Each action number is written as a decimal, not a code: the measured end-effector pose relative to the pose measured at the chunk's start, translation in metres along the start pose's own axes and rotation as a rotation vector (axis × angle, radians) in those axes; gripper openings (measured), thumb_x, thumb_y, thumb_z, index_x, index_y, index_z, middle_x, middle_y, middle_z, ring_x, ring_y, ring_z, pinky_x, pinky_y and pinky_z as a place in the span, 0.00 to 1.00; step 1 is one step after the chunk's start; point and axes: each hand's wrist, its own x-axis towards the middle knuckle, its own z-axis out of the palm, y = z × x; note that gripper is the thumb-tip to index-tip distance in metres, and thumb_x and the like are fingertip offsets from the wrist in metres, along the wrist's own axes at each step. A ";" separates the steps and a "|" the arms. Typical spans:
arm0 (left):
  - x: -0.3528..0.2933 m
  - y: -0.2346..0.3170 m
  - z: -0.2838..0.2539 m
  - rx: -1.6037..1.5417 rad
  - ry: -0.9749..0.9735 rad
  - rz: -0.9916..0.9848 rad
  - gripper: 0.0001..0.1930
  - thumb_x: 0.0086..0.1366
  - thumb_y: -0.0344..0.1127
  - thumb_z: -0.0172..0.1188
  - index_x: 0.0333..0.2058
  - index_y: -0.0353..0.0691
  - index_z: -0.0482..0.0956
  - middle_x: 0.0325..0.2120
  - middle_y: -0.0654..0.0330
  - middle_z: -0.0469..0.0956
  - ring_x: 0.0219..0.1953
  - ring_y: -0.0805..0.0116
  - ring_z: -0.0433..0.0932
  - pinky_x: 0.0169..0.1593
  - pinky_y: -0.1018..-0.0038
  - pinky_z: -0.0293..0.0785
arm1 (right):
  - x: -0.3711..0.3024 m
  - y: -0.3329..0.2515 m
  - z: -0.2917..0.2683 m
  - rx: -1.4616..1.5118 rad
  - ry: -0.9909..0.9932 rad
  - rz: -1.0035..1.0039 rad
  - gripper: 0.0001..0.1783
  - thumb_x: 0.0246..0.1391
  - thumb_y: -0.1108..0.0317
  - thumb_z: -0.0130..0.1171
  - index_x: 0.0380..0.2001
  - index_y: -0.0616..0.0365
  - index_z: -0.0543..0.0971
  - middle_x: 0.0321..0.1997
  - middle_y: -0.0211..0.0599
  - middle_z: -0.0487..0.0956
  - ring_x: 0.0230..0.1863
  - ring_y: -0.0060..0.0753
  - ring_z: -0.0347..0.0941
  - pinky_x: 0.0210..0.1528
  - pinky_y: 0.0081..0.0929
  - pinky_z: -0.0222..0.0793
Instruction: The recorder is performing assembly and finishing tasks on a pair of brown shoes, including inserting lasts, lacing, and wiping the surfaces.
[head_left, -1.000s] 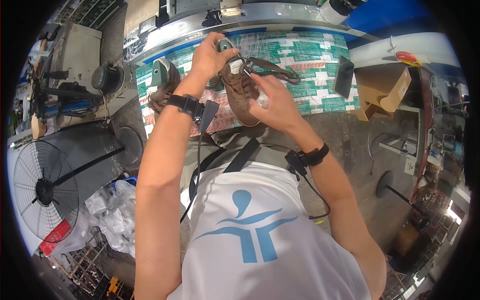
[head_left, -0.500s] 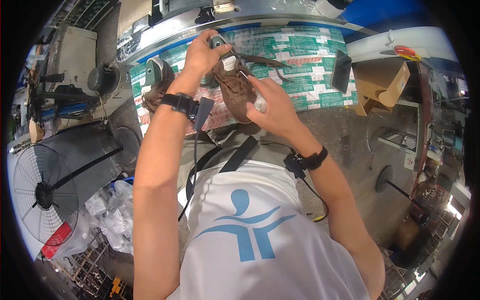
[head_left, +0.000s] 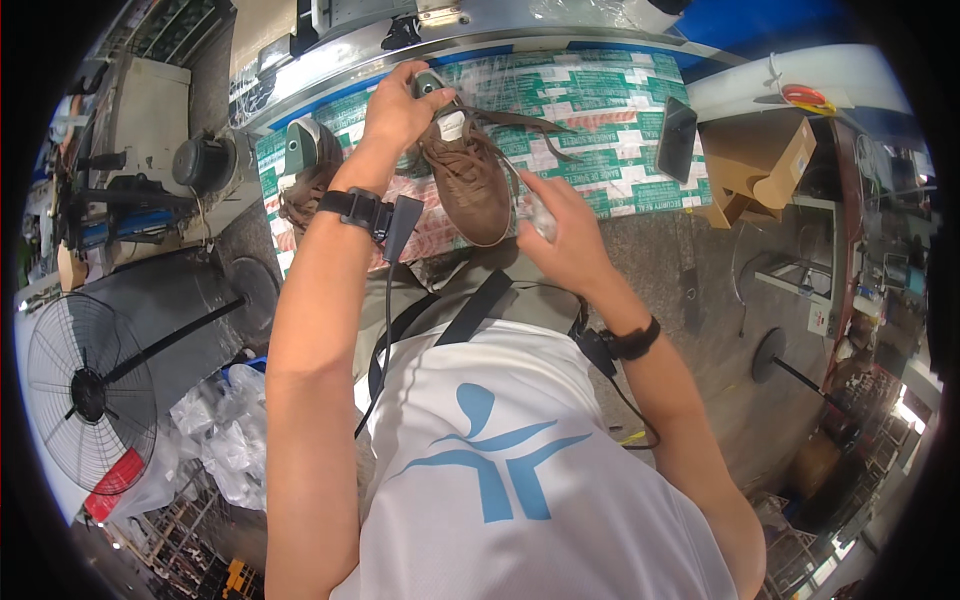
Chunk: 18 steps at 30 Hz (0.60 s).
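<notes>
A brown lace-up shoe (head_left: 468,185) stands on the green-and-white taped table surface (head_left: 610,140), toe toward me. My left hand (head_left: 400,108) is closed around its tongue and collar, near a green-and-grey piece at the shoe's opening. My right hand (head_left: 568,232) is closed on a thin tool with a pale, translucent handle (head_left: 542,222), just right of the shoe's toe. The tool's slim shaft points up beside the lacing; its tip is too small to make out. A loose brown lace (head_left: 535,124) trails right from the shoe. Another such shoe (head_left: 305,165) stands left of my left forearm.
A dark phone (head_left: 677,140) lies at the table's right, beside an open cardboard box (head_left: 765,170). Behind the table runs a metal machine edge (head_left: 450,45). A floor fan (head_left: 88,392) and clear plastic bags (head_left: 225,430) are at the left. Cables hang from both wrist straps.
My right hand has drawn back from the lacing, moving right and slightly toward me with the tool. My left hand keeps its hold on the shoe.
</notes>
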 end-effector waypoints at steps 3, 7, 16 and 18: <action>-0.003 -0.005 0.002 -0.042 0.004 0.027 0.38 0.59 0.49 0.84 0.65 0.40 0.81 0.48 0.46 0.89 0.49 0.54 0.88 0.54 0.63 0.82 | 0.023 -0.004 0.015 0.095 0.049 -0.057 0.37 0.54 0.62 0.70 0.66 0.69 0.77 0.51 0.50 0.81 0.52 0.55 0.80 0.57 0.45 0.76; -0.005 -0.004 0.005 -0.029 0.030 0.033 0.38 0.60 0.48 0.84 0.65 0.40 0.81 0.47 0.46 0.89 0.47 0.55 0.88 0.54 0.63 0.82 | 0.033 0.000 0.019 -0.019 0.011 -0.074 0.38 0.54 0.60 0.70 0.65 0.71 0.78 0.51 0.50 0.82 0.52 0.55 0.80 0.58 0.44 0.76; -0.003 0.003 0.002 -0.023 0.041 0.026 0.36 0.59 0.47 0.84 0.64 0.40 0.82 0.47 0.47 0.89 0.47 0.55 0.88 0.54 0.62 0.82 | 0.033 0.000 0.021 0.023 0.051 -0.099 0.37 0.54 0.60 0.70 0.63 0.71 0.79 0.49 0.52 0.82 0.51 0.55 0.80 0.57 0.44 0.76; -0.005 0.002 0.000 -0.035 0.033 0.028 0.36 0.60 0.47 0.84 0.63 0.40 0.82 0.47 0.47 0.90 0.47 0.55 0.88 0.54 0.62 0.82 | 0.035 0.000 0.023 0.026 0.046 -0.113 0.37 0.54 0.60 0.70 0.64 0.71 0.79 0.49 0.52 0.82 0.51 0.55 0.80 0.56 0.44 0.76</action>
